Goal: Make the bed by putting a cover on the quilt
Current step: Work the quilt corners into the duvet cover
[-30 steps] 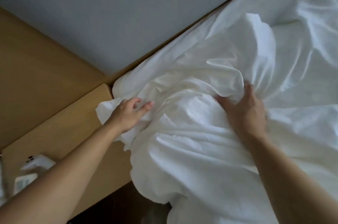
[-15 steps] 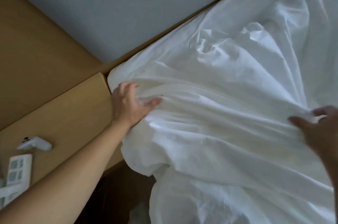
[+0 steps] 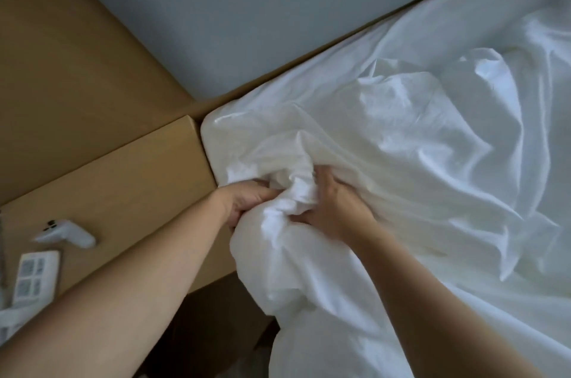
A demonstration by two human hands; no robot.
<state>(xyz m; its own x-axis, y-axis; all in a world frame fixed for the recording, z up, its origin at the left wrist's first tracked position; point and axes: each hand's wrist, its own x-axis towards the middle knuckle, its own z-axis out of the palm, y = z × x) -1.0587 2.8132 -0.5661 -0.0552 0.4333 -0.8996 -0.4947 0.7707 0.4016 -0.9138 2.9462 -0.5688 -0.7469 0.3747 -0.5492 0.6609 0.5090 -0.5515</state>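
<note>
A white quilt cover (image 3: 401,167) lies crumpled over the bed, with the quilt's bulk inside it; I cannot tell the two apart. A bunched corner of the cover (image 3: 290,201) sits near the bed's near-left corner. My left hand (image 3: 244,201) grips this bunch from the left, fingers curled into the cloth. My right hand (image 3: 336,207) grips the same bunch from the right, fingers sunk in the folds. A lower part of the white fabric hangs off the bed's edge toward me.
A wooden bedside table (image 3: 123,192) stands left of the bed, carrying a white controller (image 3: 66,234) and a white switch panel (image 3: 34,275). A grey padded headboard (image 3: 262,6) runs behind. Dark floor shows between table and bed.
My right hand has come back from the right side of the bed to the corner. Both hands now clutch the same bunch of fabric, close together, where before the left hand lay on it alone.
</note>
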